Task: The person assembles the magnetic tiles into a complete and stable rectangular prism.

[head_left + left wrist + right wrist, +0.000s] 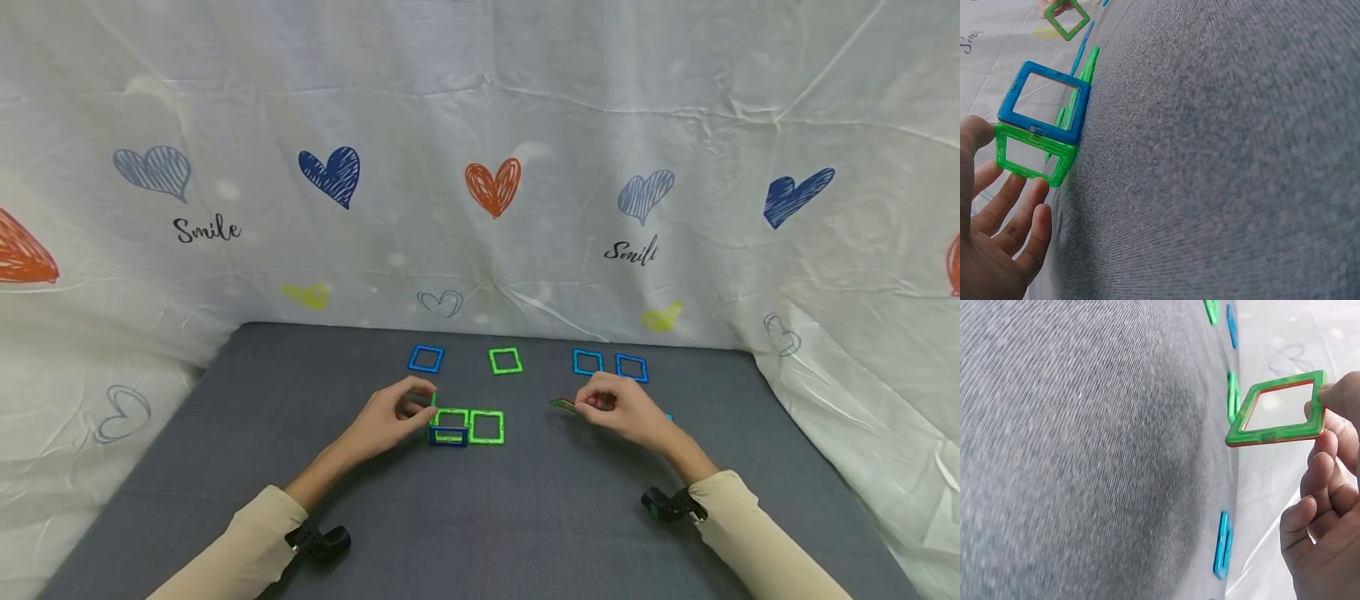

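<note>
My left hand (pixel 393 417) holds the upright green square magnetic tile (pixel 1032 135) between thumb and fingers at the left of a small build. Joined to it at a corner, a blue square tile (pixel 1057 74) stands upright along the front. Two flat green tiles lie side by side in the head view, the right-hand green tile (pixel 487 442) beyond the upright ones. My right hand (pixel 622 408) pinches another green square tile (pixel 1279 434) by one edge, raised and tilted. A red-orange edge shows along its underside and inner rim.
Along the back of the grey table (pixel 525 517) lie a blue tile (pixel 426 369), a green tile (pixel 507 372) and two more blue tiles (pixel 588 372) (pixel 632 379). Another blue piece (pixel 670 417) is mostly hidden behind my right hand. A white printed cloth (pixel 405 275) hangs behind the table.
</note>
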